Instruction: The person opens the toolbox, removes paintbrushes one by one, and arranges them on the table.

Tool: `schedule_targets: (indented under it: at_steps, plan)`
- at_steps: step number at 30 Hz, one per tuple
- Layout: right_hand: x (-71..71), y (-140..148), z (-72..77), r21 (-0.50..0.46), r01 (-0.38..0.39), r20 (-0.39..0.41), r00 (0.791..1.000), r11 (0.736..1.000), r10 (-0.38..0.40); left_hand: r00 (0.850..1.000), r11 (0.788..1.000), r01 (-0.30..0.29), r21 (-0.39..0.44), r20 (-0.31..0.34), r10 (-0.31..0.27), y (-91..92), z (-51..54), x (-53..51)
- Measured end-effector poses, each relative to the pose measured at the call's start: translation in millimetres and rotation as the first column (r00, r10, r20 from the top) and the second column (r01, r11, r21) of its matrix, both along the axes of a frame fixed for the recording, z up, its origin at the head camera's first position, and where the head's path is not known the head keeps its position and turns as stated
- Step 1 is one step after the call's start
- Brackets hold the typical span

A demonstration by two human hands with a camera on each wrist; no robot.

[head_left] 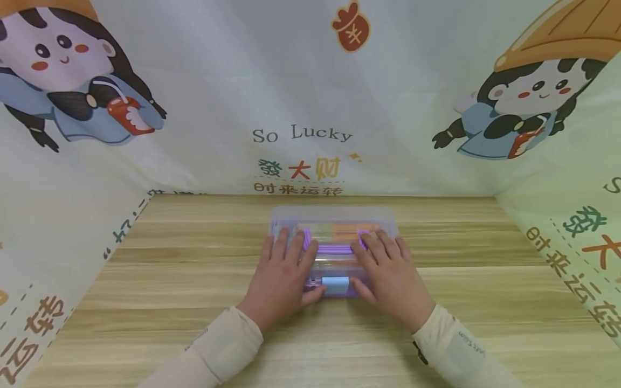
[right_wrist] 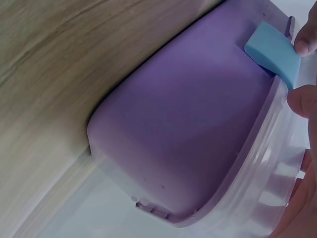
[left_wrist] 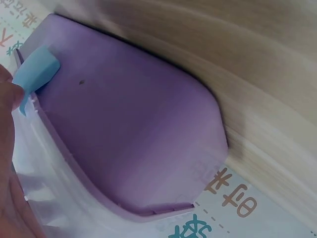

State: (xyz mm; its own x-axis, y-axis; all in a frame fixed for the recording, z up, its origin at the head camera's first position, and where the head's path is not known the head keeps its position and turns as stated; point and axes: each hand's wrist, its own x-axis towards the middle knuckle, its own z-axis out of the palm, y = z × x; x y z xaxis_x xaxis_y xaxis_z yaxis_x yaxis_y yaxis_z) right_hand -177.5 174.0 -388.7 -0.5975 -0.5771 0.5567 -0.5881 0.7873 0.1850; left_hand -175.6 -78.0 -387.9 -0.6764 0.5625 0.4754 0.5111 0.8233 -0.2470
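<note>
I see the left hand (head_left: 276, 285) and right hand (head_left: 395, 283) spread on a clear-lidded box (head_left: 335, 213), likely steadying it. Thumbs (head_left: 315, 295) flank its blue latch (head_left: 336, 284).

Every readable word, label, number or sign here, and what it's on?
White printed fabric backdrop, rear:
"So Lucky"
"發大财"
"时来运转"
Right side:
"發大" (cut off)
"时来运转"
Left side:
"运转" (cut off)
Red pouch print with gold outline:
"¥"-like sign
Cream fabric left sleeve, cream fabric right sleeve: small writing, too blurred to read.
Clear-and-purple plastic box: no readable text.
</note>
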Motion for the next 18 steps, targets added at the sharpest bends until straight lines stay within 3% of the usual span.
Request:
schedule_targets:
  at_steps: [8, 18]
  plan:
    - [-1.2, -1.9, -5.6, 0.03, -0.013, -0.02, 1.0, 0.999, 0.013, 0.997, 0.999, 0.039, 0.002, -0.061, -0.039, 1.0, -3.0, -0.3]
    - [0.4, -7.6, -10.3, 0.094, 0.018, -0.023, 1.0, 0.995, -0.016, 0.997, 0.999, 0.031, 0.017, -0.067, -0.03, 7.5, -8.8, -1.1]
